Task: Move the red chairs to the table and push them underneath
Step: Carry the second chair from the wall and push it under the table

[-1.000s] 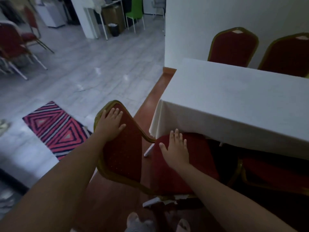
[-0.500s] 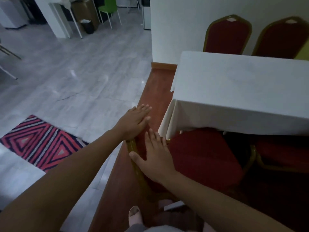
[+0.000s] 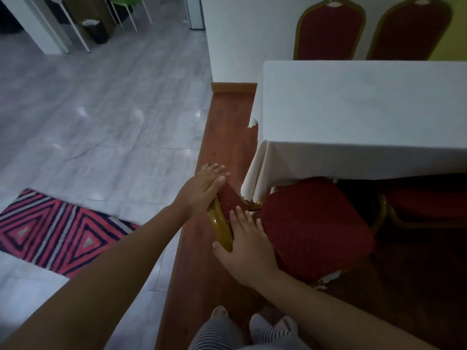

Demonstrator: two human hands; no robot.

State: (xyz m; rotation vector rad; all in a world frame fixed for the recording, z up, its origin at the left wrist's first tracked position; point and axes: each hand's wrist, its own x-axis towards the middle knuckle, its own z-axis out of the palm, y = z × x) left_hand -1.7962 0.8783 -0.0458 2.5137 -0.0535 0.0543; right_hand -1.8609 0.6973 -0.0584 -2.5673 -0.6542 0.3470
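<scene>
You are bracing the red chair (image 3: 313,223) by its gold-framed backrest, left hand (image 3: 202,189) flat on top, right hand (image 3: 246,245) flat against its face (fingers extended, not gripping), steering the seat under the table (image 3: 366,109).

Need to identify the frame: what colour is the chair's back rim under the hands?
Gold rim, red padding, head view.

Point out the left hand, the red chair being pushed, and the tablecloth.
left hand (image 3: 202,189), head view, back of hand.
red chair (image 3: 316,228), head view, seat cushion.
tablecloth (image 3: 353,109), head view, bare top.
</scene>
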